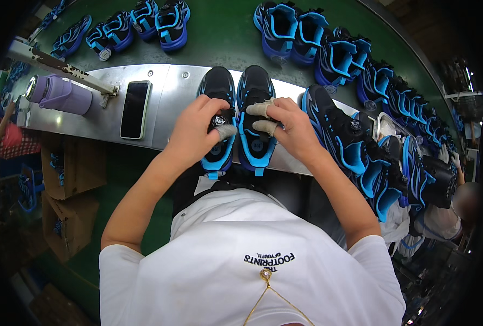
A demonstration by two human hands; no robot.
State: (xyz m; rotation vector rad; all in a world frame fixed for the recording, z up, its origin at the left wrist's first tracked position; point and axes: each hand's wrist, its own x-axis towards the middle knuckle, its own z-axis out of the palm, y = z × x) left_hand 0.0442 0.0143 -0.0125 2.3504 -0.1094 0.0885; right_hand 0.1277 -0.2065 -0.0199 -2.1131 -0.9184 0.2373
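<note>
Far to my left lie a purple bottle [61, 93] and a phone [135, 108] on the metal shelf [176, 92]. My left hand [193, 130] pinches the dial on the left shoe [217, 87]; my right hand [287, 126], fingers taped, presses the right shoe [254, 87]. I judge this pair half-checked. Beyond my right hand, a row of shoes [361, 157] waits.
</note>
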